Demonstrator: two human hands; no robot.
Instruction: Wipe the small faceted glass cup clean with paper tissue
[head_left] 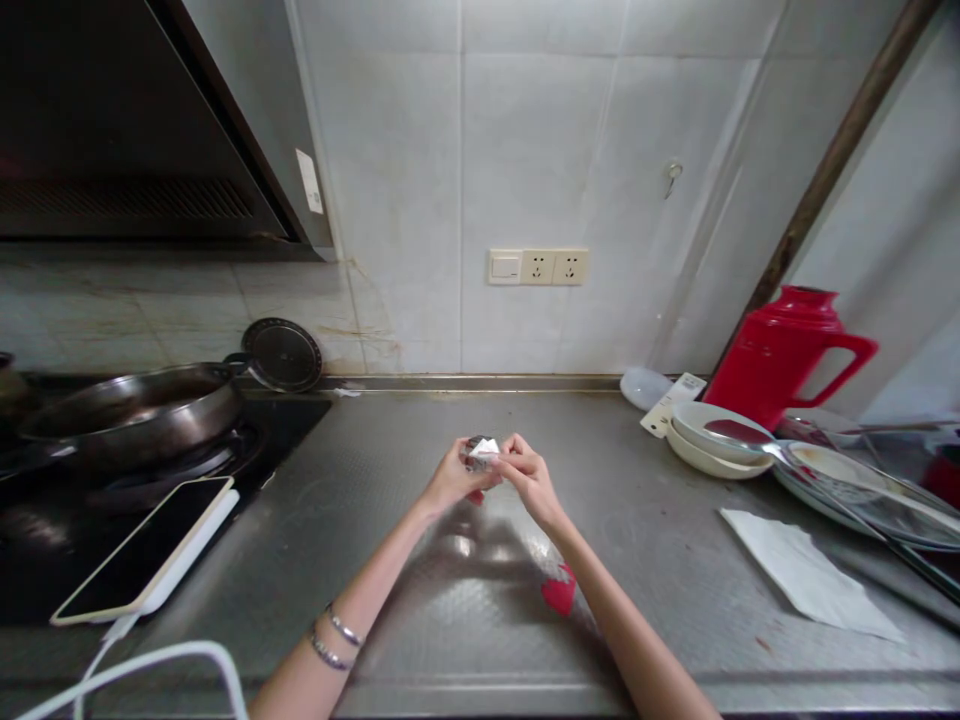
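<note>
Head view: small film-wrapped packet caught between both hands

A small clear-film packet (472, 452), with a white piece (484, 447) showing at its top, is held up above the steel desk (615, 500), near the middle. The left grip (452, 478) is curled around its side and underside; the right grip (531, 480) pinches at the white piece with thumb and fingers.

I judge it light, with thin, crinkly, rather slick film that would tear easily; how stiff the contents are, I cannot tell. It is best cradled low in the left, without squeezing, and taken by the edge with the right fingertips.

A red patch shows under the left grip; whether it belongs to the packet is unclear. Just beside the right forearm, a red-marked scrap (559, 590) lies partly hidden. A paper tissue (810, 575) lies well apart.
</note>
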